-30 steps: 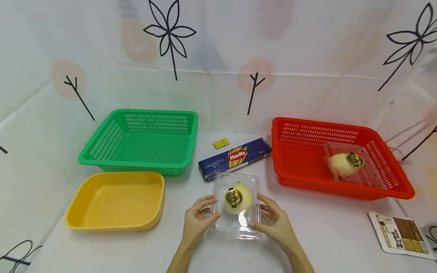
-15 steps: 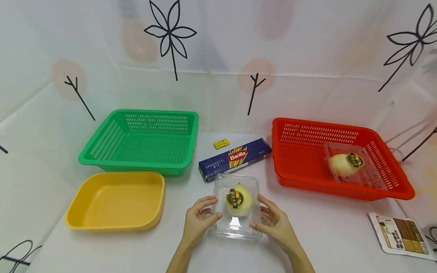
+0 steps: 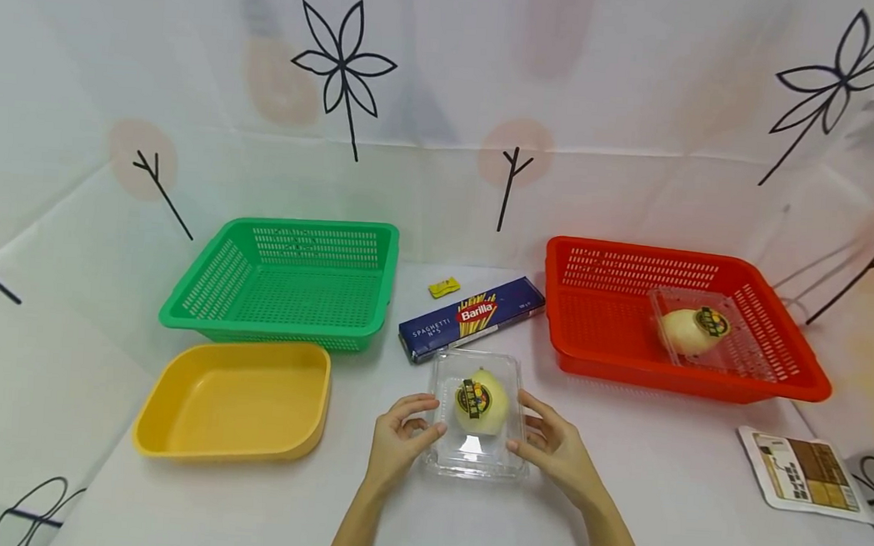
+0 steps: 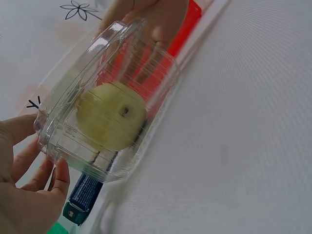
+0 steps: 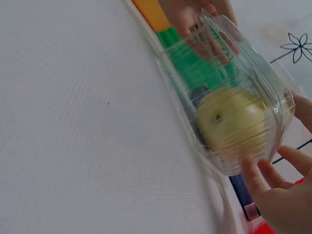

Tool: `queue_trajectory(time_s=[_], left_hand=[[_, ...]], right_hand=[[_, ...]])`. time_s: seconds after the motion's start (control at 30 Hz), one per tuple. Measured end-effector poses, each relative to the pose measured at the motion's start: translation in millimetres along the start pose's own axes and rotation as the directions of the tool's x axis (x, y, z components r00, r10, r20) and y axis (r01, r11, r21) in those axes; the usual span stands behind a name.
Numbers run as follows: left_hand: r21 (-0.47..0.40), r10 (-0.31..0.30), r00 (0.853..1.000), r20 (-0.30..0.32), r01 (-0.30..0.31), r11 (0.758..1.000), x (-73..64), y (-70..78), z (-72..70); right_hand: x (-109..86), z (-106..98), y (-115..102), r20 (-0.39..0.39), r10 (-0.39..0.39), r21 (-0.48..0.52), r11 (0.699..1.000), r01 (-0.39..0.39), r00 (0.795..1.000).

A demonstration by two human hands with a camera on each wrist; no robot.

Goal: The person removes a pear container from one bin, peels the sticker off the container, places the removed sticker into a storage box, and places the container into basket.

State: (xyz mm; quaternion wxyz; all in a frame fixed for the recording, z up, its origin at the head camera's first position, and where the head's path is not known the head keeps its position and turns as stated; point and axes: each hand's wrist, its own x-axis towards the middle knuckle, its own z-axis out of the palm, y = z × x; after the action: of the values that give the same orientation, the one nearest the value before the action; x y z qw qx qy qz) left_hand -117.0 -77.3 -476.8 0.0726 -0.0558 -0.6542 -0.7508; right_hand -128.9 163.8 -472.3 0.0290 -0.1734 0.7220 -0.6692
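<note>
A clear plastic clamshell box (image 3: 474, 455) stands in front of me at the middle of the table. Inside it lies a round, pale yellow-green fruit (image 3: 490, 410) with a dark round sticker on top. My left hand (image 3: 397, 442) holds the box's left side, thumb at the near part and fingers along the edge. On the opposite side my right hand (image 3: 557, 451) grips it the same way. Through the clear wall in the left wrist view, the fruit (image 4: 109, 117) shows a dark spot on its end.
Behind the box lie a blue spaghetti box (image 3: 472, 318) and a small yellow packet (image 3: 444, 288). A green basket (image 3: 276, 330) and yellow tray (image 3: 231, 452) stand left. The red basket (image 3: 589, 357) at right holds another boxed fruit (image 3: 685, 332); a brown-white pouch (image 3: 804, 472) lies nearer.
The box has shifted only slightly toward me and to the right, and the glare on its lid has changed. Both hands keep their hold on its sides.
</note>
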Motion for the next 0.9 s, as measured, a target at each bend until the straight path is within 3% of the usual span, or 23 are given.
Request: queue_trajectory(time_s=[0.57,0.9], left_hand=[[0.049,-0.042,0.999,-0.021,0.043,0.998,1.3,-0.1,-0.7],[0.041,-0.041,0.999,-0.014,0.041,0.998,1.1,0.5,-1.4]], right_hand=[[34.4,-15,5,0.072,0.064,-0.170,0.984,-0.051,0.995],[46.9,-21,10,0.102,0.057,-0.147,0.988,-0.042,0.993]])
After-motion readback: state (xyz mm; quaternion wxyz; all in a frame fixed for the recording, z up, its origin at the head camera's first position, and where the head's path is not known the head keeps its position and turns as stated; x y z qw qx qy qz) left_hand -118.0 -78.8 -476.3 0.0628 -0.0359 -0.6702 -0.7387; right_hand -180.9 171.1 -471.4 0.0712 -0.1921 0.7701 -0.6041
